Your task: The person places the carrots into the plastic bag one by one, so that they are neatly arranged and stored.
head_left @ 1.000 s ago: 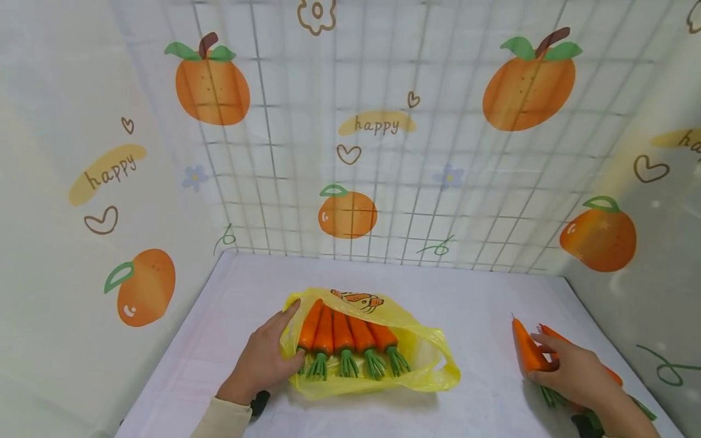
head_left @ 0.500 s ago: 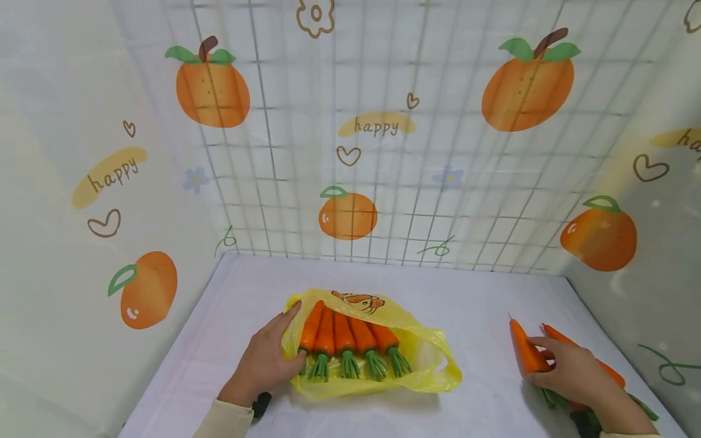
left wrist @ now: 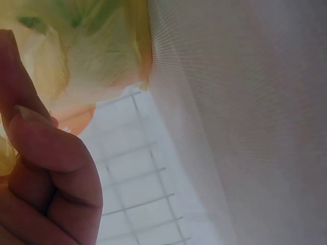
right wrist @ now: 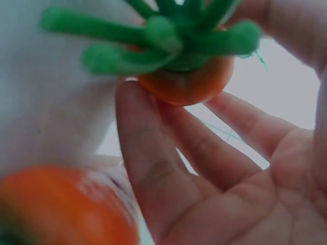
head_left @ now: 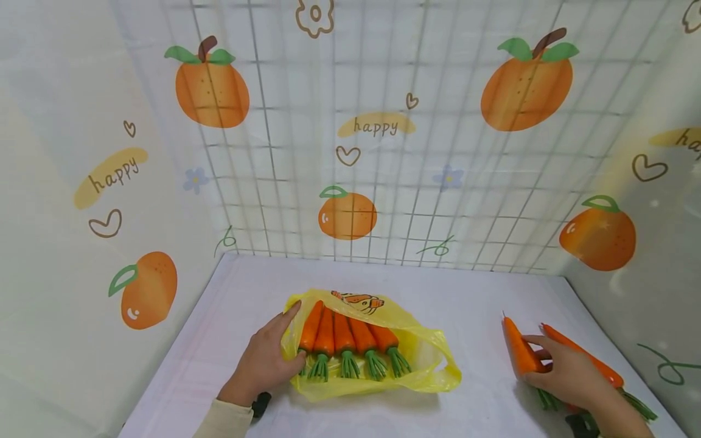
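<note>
A yellow plastic bag (head_left: 421,359) lies on its side with its mouth facing me. Inside, several orange carrots (head_left: 346,331) lie in a row, green tops outward. My left hand (head_left: 265,353) holds the bag's left edge, the thumb at the opening and the fingers along the outside. At the right, my right hand (head_left: 569,371) grips a carrot (head_left: 517,344) between thumb and fingers, its thin tip pointing away from me. The right wrist view shows that carrot's green stems (right wrist: 168,46) close up. Another carrot (head_left: 609,370) lies beside and partly behind the right hand.
Under everything is a white table (head_left: 465,298). A printed curtain (head_left: 383,176) with fruit pictures hangs behind it over a wire grid, and similar fabric stands on both sides. A bit more orange shows beneath the right hand.
My right hand has moved slightly left with the carrot, showing more of the other carrot behind it. The left hand and the bag stay put.
</note>
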